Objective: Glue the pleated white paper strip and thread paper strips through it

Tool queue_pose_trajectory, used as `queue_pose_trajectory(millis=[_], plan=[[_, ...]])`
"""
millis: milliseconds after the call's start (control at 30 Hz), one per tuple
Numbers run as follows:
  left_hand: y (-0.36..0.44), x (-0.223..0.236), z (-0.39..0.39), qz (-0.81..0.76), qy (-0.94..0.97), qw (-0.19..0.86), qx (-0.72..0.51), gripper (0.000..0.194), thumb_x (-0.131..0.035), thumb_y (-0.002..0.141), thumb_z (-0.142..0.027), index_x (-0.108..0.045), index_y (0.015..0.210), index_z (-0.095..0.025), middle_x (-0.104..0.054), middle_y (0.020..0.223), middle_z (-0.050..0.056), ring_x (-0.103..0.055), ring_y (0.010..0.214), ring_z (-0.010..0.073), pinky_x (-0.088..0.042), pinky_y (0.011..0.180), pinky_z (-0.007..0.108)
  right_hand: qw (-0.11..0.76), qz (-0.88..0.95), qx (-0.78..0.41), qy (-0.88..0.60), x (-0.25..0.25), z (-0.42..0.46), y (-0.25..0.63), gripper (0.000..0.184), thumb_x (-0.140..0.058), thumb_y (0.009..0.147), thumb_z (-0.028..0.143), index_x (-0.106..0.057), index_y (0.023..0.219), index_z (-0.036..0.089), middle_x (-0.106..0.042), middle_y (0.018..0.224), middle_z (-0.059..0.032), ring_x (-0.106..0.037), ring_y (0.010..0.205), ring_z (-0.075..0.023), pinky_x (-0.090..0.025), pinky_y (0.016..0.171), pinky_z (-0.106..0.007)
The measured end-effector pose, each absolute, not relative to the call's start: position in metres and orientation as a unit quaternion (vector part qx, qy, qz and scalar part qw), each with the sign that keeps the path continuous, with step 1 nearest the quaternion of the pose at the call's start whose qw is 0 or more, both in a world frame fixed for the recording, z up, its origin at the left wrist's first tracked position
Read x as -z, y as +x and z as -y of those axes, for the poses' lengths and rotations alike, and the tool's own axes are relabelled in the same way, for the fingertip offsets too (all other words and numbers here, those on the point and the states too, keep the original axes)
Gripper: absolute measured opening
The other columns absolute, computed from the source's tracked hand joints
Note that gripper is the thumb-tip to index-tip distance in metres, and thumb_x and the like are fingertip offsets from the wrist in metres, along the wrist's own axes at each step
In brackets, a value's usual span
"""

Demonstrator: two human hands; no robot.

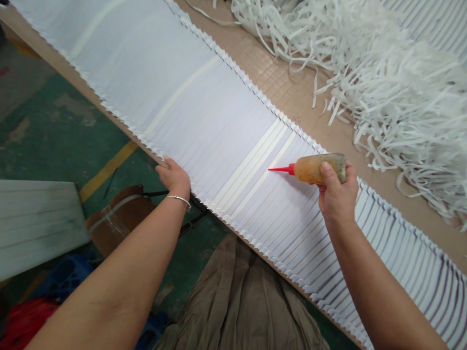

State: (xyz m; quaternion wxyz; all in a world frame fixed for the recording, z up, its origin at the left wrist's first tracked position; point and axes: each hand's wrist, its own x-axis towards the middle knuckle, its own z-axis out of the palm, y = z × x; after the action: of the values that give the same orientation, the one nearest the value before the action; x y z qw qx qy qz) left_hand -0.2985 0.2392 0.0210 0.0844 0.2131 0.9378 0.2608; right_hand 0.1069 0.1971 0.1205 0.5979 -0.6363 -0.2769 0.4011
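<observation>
A long row of overlapping white sheets [189,146] lies fanned like shingles along the table, with several paler, yellowish bands across it. My right hand [339,192] is wrapped round a squeeze bottle [310,167] with amber contents, held tilted over the sheets. Its thin red nozzle [280,169] points left, close above a pale band; whether it touches cannot be told. At the near edge of the row, my left hand [175,176] has its fingers closed on the sheets' edge. Part of its grip is hidden.
Behind the row, a big heap of white paper strips [394,97] covers the brown table [277,63]. More striped sheets [434,22] lie beyond it. Below left are a brown stool [122,218], a white panel [36,223] and a blue plastic basket [67,277] on the green floor [54,112].
</observation>
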Motion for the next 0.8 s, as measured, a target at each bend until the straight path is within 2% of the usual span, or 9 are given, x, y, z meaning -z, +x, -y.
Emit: queue_pose_trajectory(millis=[367,567,800], plan=[[-0.303,-0.011,-0.24,-0.932,0.213,0.074,-0.283,0.022,-0.038,0.108,-0.034,-0.05,0.098,-0.019,-0.071,0.109,0.021,-0.07,0.115,0.0333,-0.053,0.104,0.049,0.486,0.372,-0.346,-0.711,-0.12,-0.118,0.069,0.063,-0.085,0.076,0.052,-0.06,0.125,0.023,-0.066,0.111,-0.0032,-0.062,0.096,-0.0193,-0.052,0.091,-0.037],[-0.306,-0.008,-0.239,-0.931,0.215,0.075,-0.286,0.022,-0.039,0.108,-0.035,-0.05,0.098,-0.019,-0.071,0.105,0.02,-0.07,0.116,0.0331,-0.053,0.104,0.05,0.436,0.425,-0.332,-0.72,-0.135,-0.089,0.04,0.062,-0.083,0.078,0.05,-0.06,0.128,0.022,-0.066,0.118,-0.0063,-0.064,0.104,-0.0236,-0.053,0.096,-0.043],[-0.306,-0.006,-0.238,-0.929,0.217,0.076,-0.289,0.023,-0.038,0.108,-0.037,-0.05,0.099,-0.019,-0.071,0.105,0.02,-0.07,0.116,0.0335,-0.053,0.105,0.051,0.422,0.504,-0.309,-0.688,-0.131,-0.064,0.025,0.061,-0.083,0.08,0.047,-0.059,0.131,0.023,-0.065,0.121,-0.0065,-0.066,0.107,-0.0231,-0.057,0.095,-0.042]])
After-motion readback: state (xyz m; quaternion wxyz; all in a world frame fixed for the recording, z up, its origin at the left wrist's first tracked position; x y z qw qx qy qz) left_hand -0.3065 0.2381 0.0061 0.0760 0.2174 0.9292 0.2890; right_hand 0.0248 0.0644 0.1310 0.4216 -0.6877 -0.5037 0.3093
